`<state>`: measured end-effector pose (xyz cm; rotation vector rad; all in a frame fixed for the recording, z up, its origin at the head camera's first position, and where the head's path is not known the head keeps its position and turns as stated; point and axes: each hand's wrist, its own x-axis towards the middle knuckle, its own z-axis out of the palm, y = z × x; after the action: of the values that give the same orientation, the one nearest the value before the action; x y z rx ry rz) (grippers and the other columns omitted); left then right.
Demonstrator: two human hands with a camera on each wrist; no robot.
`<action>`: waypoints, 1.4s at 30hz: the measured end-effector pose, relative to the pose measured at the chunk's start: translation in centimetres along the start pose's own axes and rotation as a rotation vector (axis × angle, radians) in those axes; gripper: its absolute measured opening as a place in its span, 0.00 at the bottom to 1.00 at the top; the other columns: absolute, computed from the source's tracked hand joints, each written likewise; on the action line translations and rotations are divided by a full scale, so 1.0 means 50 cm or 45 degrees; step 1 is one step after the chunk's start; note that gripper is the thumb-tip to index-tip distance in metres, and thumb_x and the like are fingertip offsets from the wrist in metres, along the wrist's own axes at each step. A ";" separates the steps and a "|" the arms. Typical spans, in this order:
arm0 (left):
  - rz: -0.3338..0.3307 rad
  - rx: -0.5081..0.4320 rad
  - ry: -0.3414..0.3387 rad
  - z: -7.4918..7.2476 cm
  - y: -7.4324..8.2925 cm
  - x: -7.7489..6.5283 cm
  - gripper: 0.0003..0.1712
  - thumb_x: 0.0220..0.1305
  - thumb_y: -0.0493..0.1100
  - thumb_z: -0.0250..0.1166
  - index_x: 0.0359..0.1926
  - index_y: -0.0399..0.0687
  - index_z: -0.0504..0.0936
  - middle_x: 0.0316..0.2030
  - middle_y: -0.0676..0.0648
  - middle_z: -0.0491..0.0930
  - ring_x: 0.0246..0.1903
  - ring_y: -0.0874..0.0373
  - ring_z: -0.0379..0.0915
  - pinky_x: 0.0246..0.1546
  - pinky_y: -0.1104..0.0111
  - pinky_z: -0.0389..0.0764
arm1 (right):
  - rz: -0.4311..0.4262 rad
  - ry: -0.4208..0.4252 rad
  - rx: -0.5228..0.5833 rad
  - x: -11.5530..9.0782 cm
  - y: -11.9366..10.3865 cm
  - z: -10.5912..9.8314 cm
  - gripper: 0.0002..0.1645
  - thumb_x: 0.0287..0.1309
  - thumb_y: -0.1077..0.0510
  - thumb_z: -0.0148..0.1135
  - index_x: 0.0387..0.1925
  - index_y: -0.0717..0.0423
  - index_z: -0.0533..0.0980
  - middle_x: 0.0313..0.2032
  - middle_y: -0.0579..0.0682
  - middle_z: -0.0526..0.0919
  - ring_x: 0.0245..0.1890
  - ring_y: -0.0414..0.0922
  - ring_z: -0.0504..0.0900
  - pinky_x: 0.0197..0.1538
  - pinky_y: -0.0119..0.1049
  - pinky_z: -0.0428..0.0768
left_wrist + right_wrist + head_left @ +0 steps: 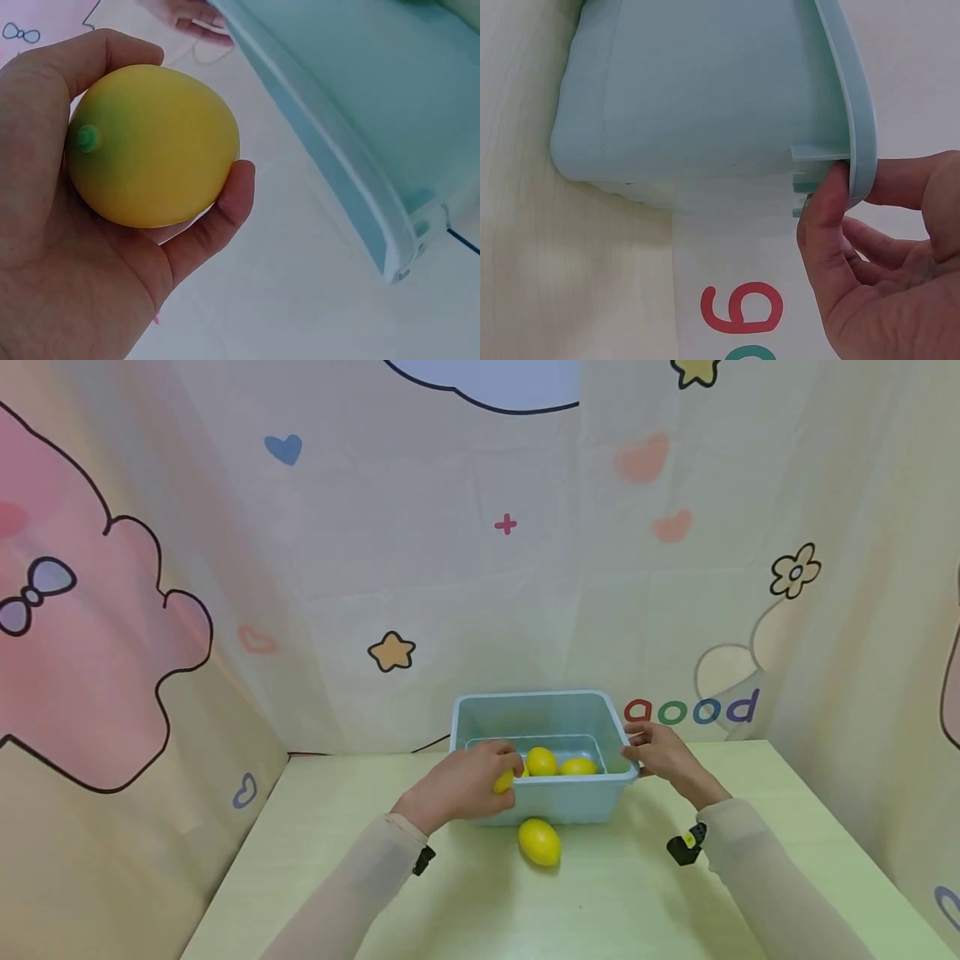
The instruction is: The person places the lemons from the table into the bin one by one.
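Note:
A light blue plastic bin [562, 802] stands near the back of the table with several yellow lemons [542, 762] inside. My left hand [472, 781] holds a lemon [157, 146] at the bin's front rim, fingers and thumb curled round it; its green stem end faces the left wrist camera. With thumb and fingers, my right hand [885, 255] pinches the rim of the bin at its right side. Another lemon [540, 842] lies on the table just in front of the bin.
The pale wooden table [615, 902] ends at a printed cloth backdrop [420, 560] behind the bin, with more cloth on both sides. A thin dark cord [431, 743] runs behind the bin's left side. Each wrist wears a small black device [686, 845].

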<state>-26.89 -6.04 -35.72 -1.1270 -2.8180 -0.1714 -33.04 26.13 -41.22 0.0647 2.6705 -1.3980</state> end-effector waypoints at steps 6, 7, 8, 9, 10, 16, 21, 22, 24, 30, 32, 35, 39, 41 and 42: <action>-0.042 -0.038 0.012 -0.025 -0.017 0.010 0.16 0.58 0.50 0.57 0.48 0.58 0.77 0.45 0.56 0.73 0.35 0.62 0.68 0.31 0.74 0.74 | -0.001 -0.006 -0.005 0.001 0.002 0.002 0.32 0.61 0.59 0.55 0.65 0.62 0.59 0.52 0.63 0.70 0.45 0.52 0.75 0.43 0.41 0.84; -0.045 -0.048 0.012 -0.029 -0.020 0.012 0.16 0.59 0.50 0.57 0.48 0.57 0.77 0.46 0.56 0.73 0.36 0.62 0.68 0.32 0.73 0.75 | 0.000 -0.002 -0.004 0.003 0.002 0.002 0.32 0.61 0.59 0.55 0.65 0.62 0.59 0.52 0.62 0.70 0.45 0.52 0.75 0.43 0.41 0.84; -0.051 -0.055 0.013 -0.033 -0.022 0.015 0.16 0.59 0.50 0.56 0.48 0.57 0.77 0.47 0.56 0.73 0.37 0.62 0.68 0.35 0.73 0.75 | -0.004 0.001 -0.006 0.004 0.002 0.001 0.32 0.61 0.59 0.55 0.65 0.62 0.59 0.52 0.63 0.70 0.45 0.52 0.75 0.43 0.41 0.84; -0.055 -0.060 0.012 -0.036 -0.025 0.017 0.16 0.59 0.50 0.56 0.48 0.57 0.77 0.47 0.56 0.73 0.37 0.62 0.69 0.36 0.72 0.76 | -0.006 0.003 -0.007 0.005 0.002 0.001 0.32 0.61 0.59 0.55 0.65 0.62 0.59 0.52 0.63 0.70 0.45 0.52 0.76 0.43 0.41 0.84; -0.058 -0.062 0.015 -0.039 -0.028 0.020 0.16 0.59 0.50 0.56 0.48 0.57 0.77 0.47 0.56 0.73 0.38 0.62 0.69 0.38 0.72 0.76 | -0.007 0.004 -0.009 0.005 0.002 0.001 0.32 0.61 0.59 0.55 0.65 0.62 0.59 0.52 0.63 0.70 0.45 0.52 0.76 0.43 0.41 0.84; -0.088 -0.086 0.031 -0.048 -0.045 0.041 0.16 0.57 0.49 0.56 0.47 0.57 0.77 0.46 0.56 0.73 0.37 0.62 0.70 0.40 0.70 0.76 | -0.002 0.003 -0.008 0.006 -0.001 0.000 0.33 0.61 0.59 0.55 0.65 0.63 0.58 0.53 0.63 0.70 0.46 0.53 0.76 0.44 0.41 0.84; -0.108 -0.117 0.002 -0.050 -0.057 0.058 0.17 0.58 0.49 0.56 0.49 0.56 0.77 0.47 0.55 0.73 0.37 0.61 0.70 0.41 0.69 0.77 | -0.012 -0.002 -0.009 0.003 -0.004 -0.001 0.33 0.61 0.58 0.56 0.65 0.63 0.58 0.53 0.64 0.69 0.46 0.53 0.76 0.44 0.41 0.84; -0.112 -0.115 -0.004 -0.050 -0.059 0.061 0.17 0.58 0.50 0.56 0.49 0.56 0.76 0.47 0.55 0.74 0.38 0.61 0.70 0.42 0.69 0.77 | -0.009 -0.003 -0.009 0.004 -0.003 -0.001 0.33 0.61 0.58 0.56 0.65 0.63 0.58 0.53 0.64 0.69 0.46 0.53 0.76 0.44 0.41 0.84; -0.125 -0.116 -0.015 -0.050 -0.063 0.068 0.17 0.59 0.50 0.55 0.49 0.56 0.76 0.48 0.54 0.73 0.39 0.60 0.70 0.43 0.68 0.77 | -0.014 -0.006 -0.011 0.004 -0.002 -0.001 0.33 0.61 0.58 0.56 0.65 0.63 0.58 0.53 0.64 0.69 0.46 0.53 0.76 0.44 0.41 0.84; -0.184 -0.140 -0.037 -0.051 -0.076 0.085 0.18 0.59 0.51 0.57 0.50 0.56 0.76 0.48 0.54 0.73 0.41 0.58 0.69 0.47 0.66 0.77 | -0.027 -0.001 -0.016 0.006 0.002 -0.001 0.33 0.61 0.59 0.56 0.65 0.64 0.58 0.52 0.64 0.70 0.45 0.52 0.76 0.43 0.41 0.84; -0.203 -0.159 -0.040 -0.051 -0.081 0.090 0.18 0.58 0.51 0.58 0.50 0.56 0.76 0.48 0.54 0.73 0.41 0.58 0.69 0.48 0.66 0.77 | -0.021 0.009 -0.006 0.008 0.004 0.000 0.33 0.60 0.59 0.56 0.64 0.63 0.59 0.52 0.63 0.70 0.44 0.51 0.77 0.42 0.41 0.84; -0.229 -0.190 -0.045 -0.049 -0.089 0.097 0.18 0.58 0.51 0.58 0.50 0.56 0.76 0.48 0.54 0.73 0.42 0.58 0.69 0.48 0.67 0.77 | -0.020 0.005 -0.010 0.007 0.004 0.000 0.33 0.60 0.58 0.56 0.64 0.63 0.59 0.52 0.63 0.70 0.44 0.51 0.76 0.42 0.40 0.84; -0.242 -0.210 -0.037 -0.045 -0.100 0.107 0.19 0.58 0.51 0.58 0.50 0.56 0.76 0.49 0.54 0.73 0.41 0.58 0.69 0.48 0.67 0.76 | -0.029 -0.003 -0.009 0.006 0.006 -0.001 0.33 0.60 0.58 0.56 0.64 0.63 0.59 0.52 0.63 0.70 0.45 0.52 0.76 0.43 0.40 0.84; -0.243 -0.211 -0.034 -0.045 -0.106 0.113 0.19 0.58 0.51 0.58 0.50 0.55 0.76 0.48 0.53 0.73 0.41 0.58 0.69 0.46 0.67 0.76 | -0.040 -0.004 -0.005 0.006 0.008 -0.001 0.33 0.60 0.58 0.56 0.64 0.64 0.59 0.52 0.63 0.70 0.46 0.52 0.76 0.43 0.40 0.84; -0.246 -0.212 -0.032 -0.045 -0.108 0.116 0.19 0.57 0.50 0.58 0.50 0.55 0.76 0.48 0.53 0.73 0.40 0.58 0.69 0.45 0.68 0.76 | -0.041 -0.003 -0.003 0.006 0.009 -0.001 0.33 0.60 0.58 0.56 0.64 0.63 0.59 0.52 0.63 0.70 0.46 0.52 0.76 0.43 0.40 0.84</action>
<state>-34.70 -6.32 -33.07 -0.8874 -2.9793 -0.4169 -33.32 26.43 -41.58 0.0204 2.6828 -1.4032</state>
